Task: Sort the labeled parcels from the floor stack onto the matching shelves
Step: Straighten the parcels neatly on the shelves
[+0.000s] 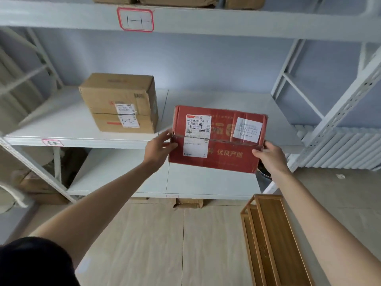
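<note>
A red cardboard parcel (218,139) with white shipping labels is held between both hands in front of the middle shelf (82,139). My left hand (158,149) grips its left edge and my right hand (270,157) grips its lower right corner. On the middle shelf to the left stands a brown box (119,102) whose label reads 1-2. The beam above carries a red-framed tag (135,19) marked 1-1, and brown parcels (177,0) sit on that top shelf. The small tag on the middle shelf's edge is too blurred to read.
A lower shelf (123,174) lies under the middle one, with cardboard (188,203) beneath it on the floor. A wooden tray rack (272,238) stands on the floor at the right. White radiator (340,147) and shelf uprights are at the right; more boxes (35,182) at the left.
</note>
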